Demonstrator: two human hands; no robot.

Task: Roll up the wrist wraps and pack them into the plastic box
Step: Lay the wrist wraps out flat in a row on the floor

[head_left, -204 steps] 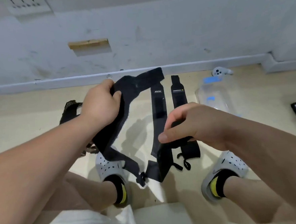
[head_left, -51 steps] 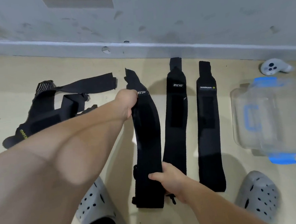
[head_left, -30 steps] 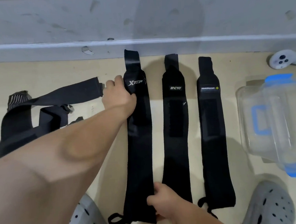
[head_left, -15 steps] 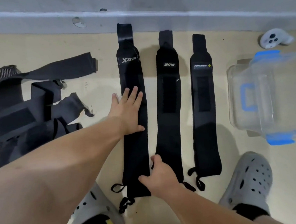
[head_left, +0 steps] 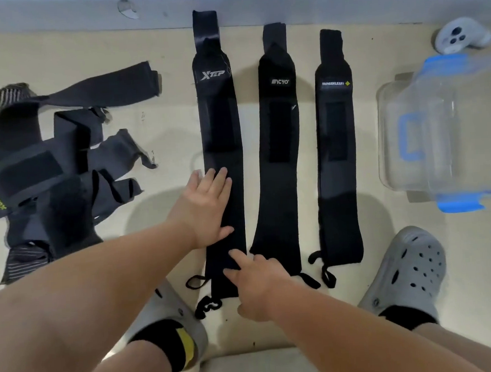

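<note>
Three black wrist wraps lie flat side by side on the beige floor: one marked XTEP (head_left: 219, 123), a middle one (head_left: 280, 160) and a right one (head_left: 336, 156). My left hand (head_left: 206, 206) rests flat with straight fingers on the XTEP wrap's left half. My right hand (head_left: 254, 284) touches that wrap's near end with two extended fingers. A tangled heap of more black wraps (head_left: 49, 176) lies at the left. The clear plastic box (head_left: 426, 132) with blue clips sits at the right.
A white baseboard (head_left: 342, 7) runs along the far edge. A white hand controller (head_left: 457, 37) lies beyond the box. My grey clogs (head_left: 410, 270) stand near the wraps' loop ends, and a pale seat edge (head_left: 251, 368) is at the bottom.
My left hand has slid down the XTEP wrap toward me, staying flat. My right hand has kept to the wrap's near end, now with two fingers stretched onto it.
</note>
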